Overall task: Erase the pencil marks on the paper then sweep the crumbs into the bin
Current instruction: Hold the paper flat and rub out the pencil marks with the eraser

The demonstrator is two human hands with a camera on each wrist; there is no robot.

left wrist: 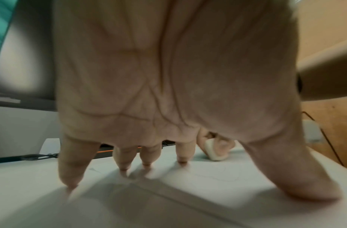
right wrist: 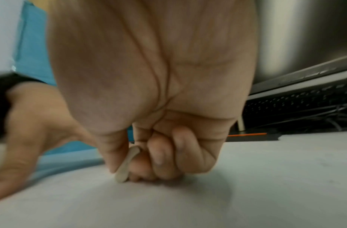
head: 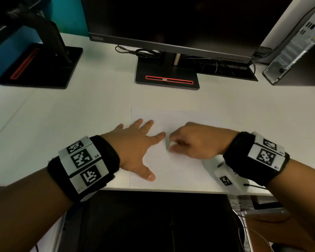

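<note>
A white sheet of paper [head: 185, 164] lies on the white desk near its front edge, with faint curved pencil lines [head: 149, 160] on it. My left hand [head: 136, 148] rests flat on the paper's left part, fingers spread and straight [left wrist: 182, 154]. My right hand [head: 195, 142] pinches a small white eraser [head: 168, 143] between thumb and curled fingers, its lower edge touching the paper beside my left index fingertip. The eraser [right wrist: 126, 165] shows edge-on in the right wrist view and as a rounded white block [left wrist: 215, 152] in the left wrist view. No bin is in view.
A black monitor stand [head: 166, 77] with a red slot sits behind the paper, cables [head: 144, 51] behind it. A second stand [head: 42, 64] is at the back left and a computer tower [head: 298, 50] at the back right. The desk's front edge [head: 171, 190] runs just below my hands.
</note>
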